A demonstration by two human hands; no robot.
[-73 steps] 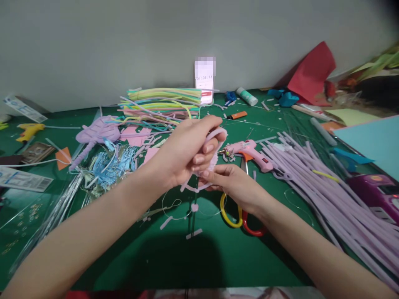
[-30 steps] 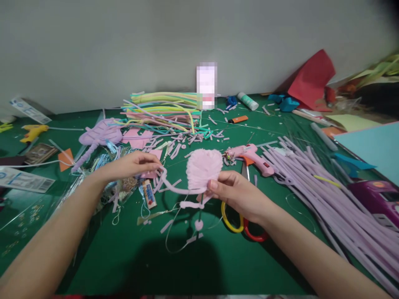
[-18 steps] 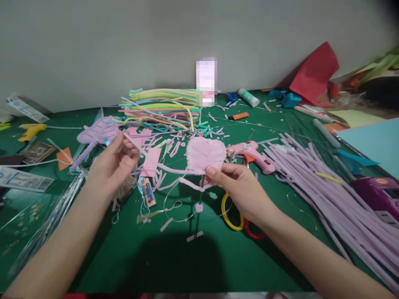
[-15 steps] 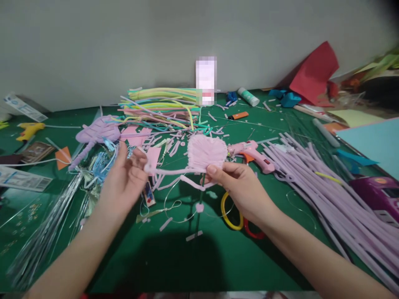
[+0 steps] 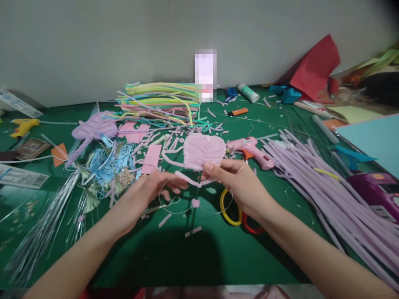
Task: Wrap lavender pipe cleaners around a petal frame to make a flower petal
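My right hand [image 5: 235, 178] pinches the lower edge of a pale pink, fuzzy panel [image 5: 204, 150] made of pipe cleaners, with thumb on top. A loose pipe cleaner end [image 5: 171, 160] curls up at the panel's left side. Below it, a second bent pipe cleaner [image 5: 190, 179] reaches left from my right fingers. My left hand [image 5: 156, 193] is open, its fingers stretched towards this lower strip; whether they touch it I cannot tell. Under the panel hangs a thin dark stem with a small pink bead-like piece [image 5: 195, 203].
Scissors [image 5: 231, 209] and a pink glue gun [image 5: 255, 151] lie by my right hand. Lilac pipe cleaners [image 5: 324, 187] spread over the right side, coloured ones [image 5: 158, 99] at the back. Blue tassels [image 5: 109, 164] and a lilac pipe-cleaner shape [image 5: 95, 126] lie left. A blurred-out phone [image 5: 205, 70] stands behind.
My left hand has let go of the pipe cleaner's end and moved right and down, to the lower strip. The freed end now curls upward. My right hand keeps its hold.
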